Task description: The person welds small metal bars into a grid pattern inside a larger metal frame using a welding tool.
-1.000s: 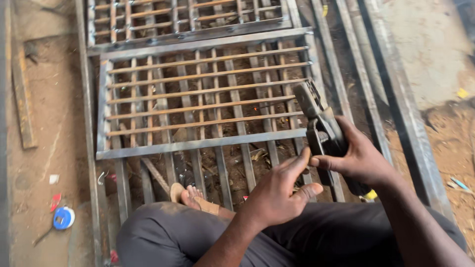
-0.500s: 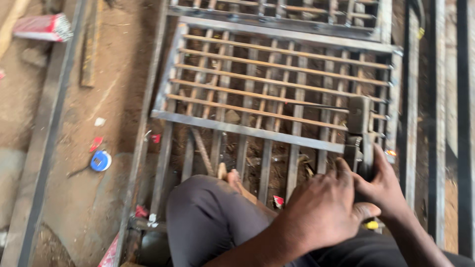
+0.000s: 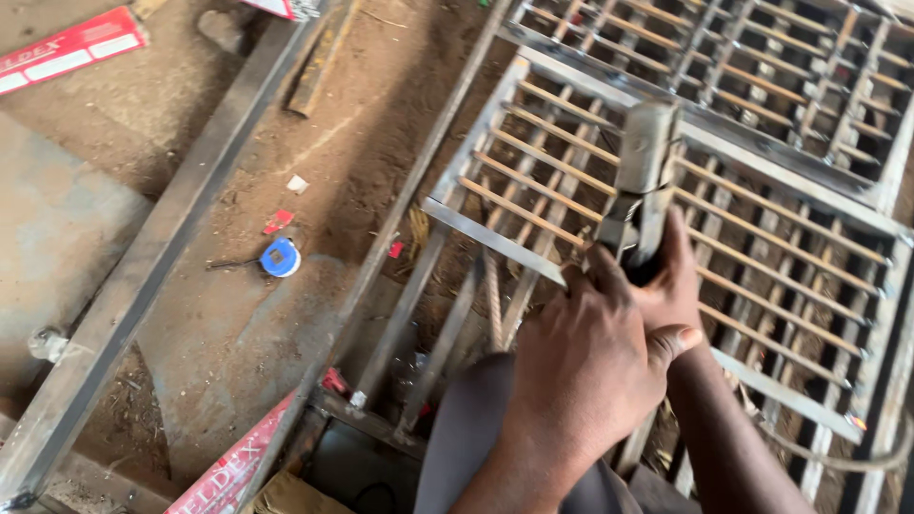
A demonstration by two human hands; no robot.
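In the head view, your 2 hands meet over the grey, elongated metal-bodied hand tool [image 3: 640, 186]. Your left hand [image 3: 586, 366] lies on top, fingers curled and clamped round the tool's dark rear end; your right hand [image 3: 681, 286] comes in from the right beneath it and is wrapped on the same end, thumb showing at the side. Whether the right fingers close fully round the tool is hidden by the left hand.

The tool points up and away from you, its long axis running from your hands toward the upper frame, almost upright in the picture and leaning slightly right. Its front end sits over the welded steel grille of flat frame bars and thin rusty rods [image 3: 762, 200], which lies flat on the dirt ground [image 3: 286, 124].

Open bars stretch ahead and to the right of the tool. To the left, the grille's edge bar is near, then a long grey steel beam [image 3: 162, 257], with a small blue round tape measure [image 3: 280, 257] well apart from both hands.
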